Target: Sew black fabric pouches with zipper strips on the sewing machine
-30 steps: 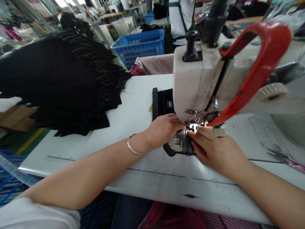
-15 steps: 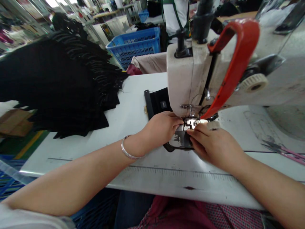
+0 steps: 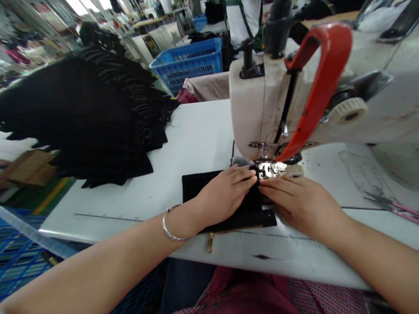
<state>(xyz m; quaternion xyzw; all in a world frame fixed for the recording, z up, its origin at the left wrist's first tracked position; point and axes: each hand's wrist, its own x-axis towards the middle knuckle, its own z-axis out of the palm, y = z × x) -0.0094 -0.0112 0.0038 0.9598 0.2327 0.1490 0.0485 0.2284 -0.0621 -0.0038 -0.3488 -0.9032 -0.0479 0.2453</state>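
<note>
Left hand [image 3: 225,192] on black zippered fabric [image 3: 249,205], right hand [image 3: 303,205] at its edge.

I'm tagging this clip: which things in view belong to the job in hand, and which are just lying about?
In the job:
black fabric piece with gold zip pull, under the left hand, right hand beside it
sewing machine
stack of black fabric pieces, perhaps more work

Lying about, it seems:
pink-handled scissors
blue plastic basket
cardboard box

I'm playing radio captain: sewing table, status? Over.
Left grip resting on black fabric piece. Right grip at its edge. Far corner near sewing machine. Scissors off right.
</note>
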